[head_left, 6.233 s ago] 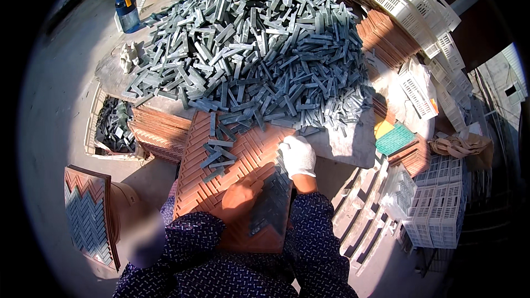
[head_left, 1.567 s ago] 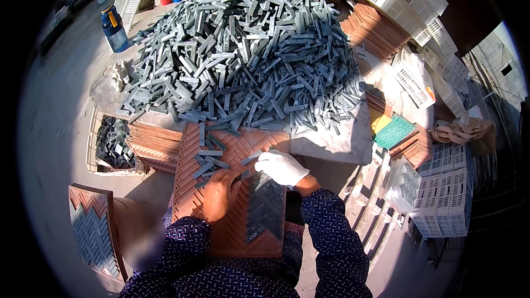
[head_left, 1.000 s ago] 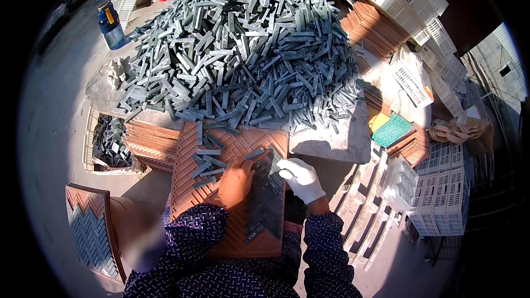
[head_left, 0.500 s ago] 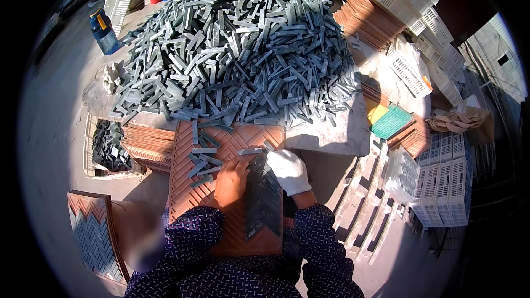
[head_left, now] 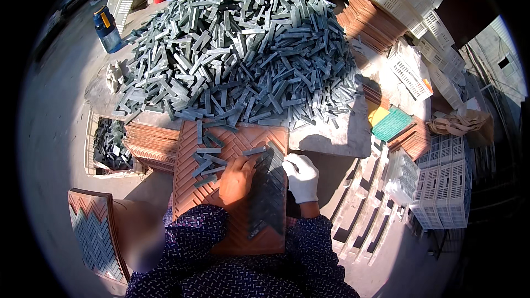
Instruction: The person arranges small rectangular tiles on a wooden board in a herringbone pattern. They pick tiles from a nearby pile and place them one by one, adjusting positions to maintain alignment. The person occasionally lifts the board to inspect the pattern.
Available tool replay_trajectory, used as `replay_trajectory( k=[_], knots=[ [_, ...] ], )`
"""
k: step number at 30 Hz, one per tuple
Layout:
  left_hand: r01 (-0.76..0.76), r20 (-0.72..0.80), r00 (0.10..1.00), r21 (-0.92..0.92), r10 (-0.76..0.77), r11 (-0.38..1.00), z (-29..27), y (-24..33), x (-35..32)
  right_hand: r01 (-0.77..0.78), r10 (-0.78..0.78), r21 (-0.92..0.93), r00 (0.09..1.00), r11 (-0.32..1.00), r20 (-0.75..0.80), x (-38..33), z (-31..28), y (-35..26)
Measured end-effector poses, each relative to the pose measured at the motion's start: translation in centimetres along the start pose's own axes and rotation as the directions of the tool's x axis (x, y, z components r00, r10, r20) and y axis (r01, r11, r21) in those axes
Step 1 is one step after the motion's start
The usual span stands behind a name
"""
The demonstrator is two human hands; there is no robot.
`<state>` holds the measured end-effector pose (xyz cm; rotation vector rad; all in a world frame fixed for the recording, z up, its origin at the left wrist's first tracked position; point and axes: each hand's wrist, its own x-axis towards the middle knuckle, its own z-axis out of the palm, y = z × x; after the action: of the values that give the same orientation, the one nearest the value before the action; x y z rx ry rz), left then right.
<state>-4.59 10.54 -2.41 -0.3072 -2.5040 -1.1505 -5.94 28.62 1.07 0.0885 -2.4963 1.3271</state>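
A reddish-brown tray (head_left: 201, 198) moulded with herringbone grooves lies before me. Dark grey-green stone strips (head_left: 268, 190) fill its right part in a zigzag pattern. My bare left hand (head_left: 236, 181) rests over the tray's middle, fingers closed, with one stone strip (head_left: 254, 150) at their tips. Beside the tray's right edge is my right hand (head_left: 302, 177) in a white glove, its fingers curled together. What they hold, if anything, is hidden. Several loose strips (head_left: 205, 161) lie on the tray's upper left.
A big heap of stone strips (head_left: 237, 49) covers the table (head_left: 331, 140) beyond the tray. Stacked trays (head_left: 149, 142) and a crate of dark pieces (head_left: 91, 152) stand left. A filled tray (head_left: 94, 237) leans lower left. White crates (head_left: 441, 187) and a slatted pallet (head_left: 359, 198) are right.
My right hand has moved right, off the stone strips to the tray's right edge. My left hand stays by the same strip. The whole view has shifted slightly.
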Motion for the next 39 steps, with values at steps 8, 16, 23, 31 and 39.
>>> replay_trajectory(
  k=[8, 16, 23, 31, 39],
  knots=[
    [-0.100, 0.134, 0.985, -0.057, 0.107, 0.993, -0.9, -1.3, -1.9, -0.251, 0.252, 0.023, 0.967, 0.968, -0.037, -6.2, -4.8, 1.4],
    [-0.218, 0.272, 0.932, -0.101, 0.238, 0.971, -1.1, -4.1, -1.5, -0.179, 0.179, 0.036, 0.984, 0.983, 0.006, -6.1, -3.9, 0.1],
    [-0.172, 0.186, 0.967, -0.021, 0.173, 0.985, -1.8, -2.8, 2.7, -0.141, 0.142, -0.013, 0.990, 0.990, 0.025, -6.5, -4.6, -1.2],
    [-0.106, 0.261, 0.961, 0.028, 0.095, 0.994, -1.5, -2.7, 3.1, -0.244, 0.244, 0.008, 0.970, 0.970, -0.004, -8.4, -5.3, -0.1],
    [-0.060, 0.217, 0.973, -0.082, 0.077, 0.995, -1.4, -2.3, 2.7, -0.153, 0.153, -0.022, 0.988, 0.988, -0.001, -8.8, -4.9, 0.2]
  ],
)
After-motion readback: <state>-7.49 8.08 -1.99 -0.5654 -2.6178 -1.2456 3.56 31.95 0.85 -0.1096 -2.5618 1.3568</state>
